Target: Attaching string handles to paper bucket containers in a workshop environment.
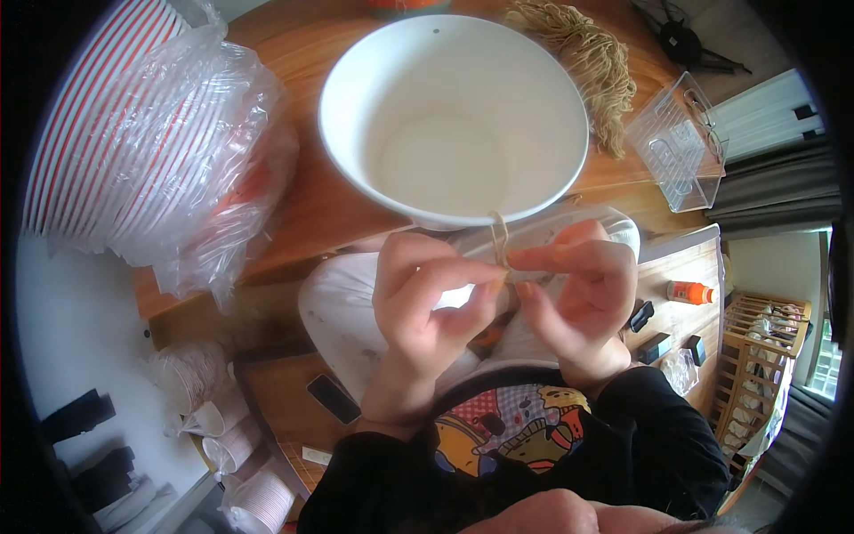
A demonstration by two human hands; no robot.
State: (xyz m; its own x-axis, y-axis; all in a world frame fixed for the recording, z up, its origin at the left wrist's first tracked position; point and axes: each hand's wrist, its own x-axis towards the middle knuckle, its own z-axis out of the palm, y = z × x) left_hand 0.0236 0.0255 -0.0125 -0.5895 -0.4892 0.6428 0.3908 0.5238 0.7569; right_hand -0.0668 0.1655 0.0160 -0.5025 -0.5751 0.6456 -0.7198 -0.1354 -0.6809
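curved tan string [499, 233] at white bucket [543, 116]

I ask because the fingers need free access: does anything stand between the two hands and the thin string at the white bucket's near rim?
Nothing visible does. The fingertips of the left hand and right hand meet at the string, just below the bucket's near rim.
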